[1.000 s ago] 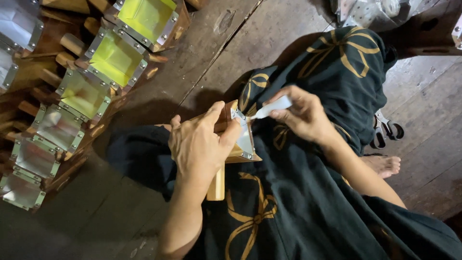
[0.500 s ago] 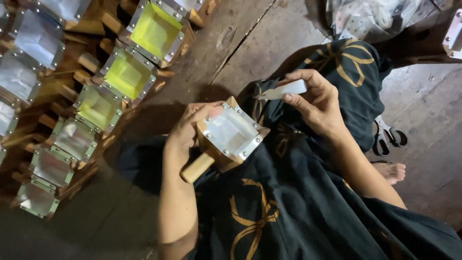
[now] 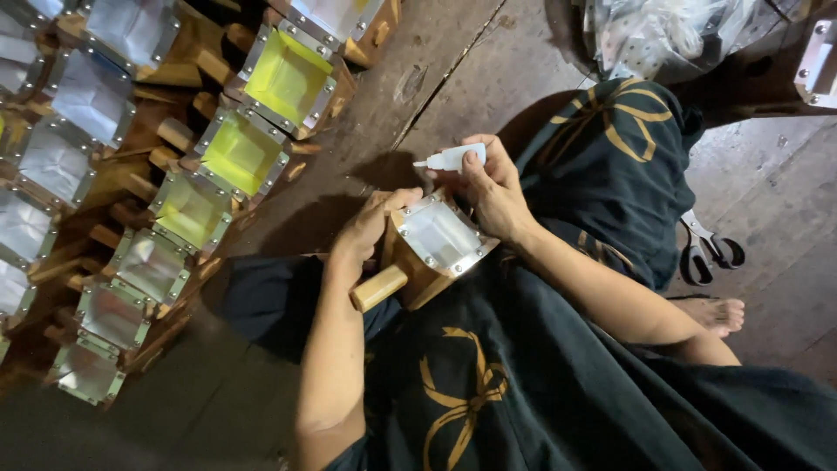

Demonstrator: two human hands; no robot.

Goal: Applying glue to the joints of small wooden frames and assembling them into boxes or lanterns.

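Note:
My left hand [image 3: 366, 235] grips a small wooden box [image 3: 432, 249] with a metal-framed translucent window on top and a short round wooden handle [image 3: 377, 289] sticking out below. The box rests over my lap, on dark cloth with gold patterns [image 3: 488, 375]. My right hand [image 3: 493, 187] holds a small white squeeze bottle [image 3: 453, 159], its nozzle pointing left, just above the box's upper corner. The fingers of that hand touch the box's far edge.
Rows of similar wooden boxes with metal-framed windows [image 3: 131, 174], some yellow-green [image 3: 283, 78], some white, lie on the wooden floor to the left. Scissors [image 3: 706, 253] lie on the floor at right, next to a bare foot [image 3: 719, 312]. Plastic bags [image 3: 654, 35] sit at top right.
The box has turned so its window faces up and sits lower over my lap. My right hand has swung the bottle round so its nozzle points left above the box.

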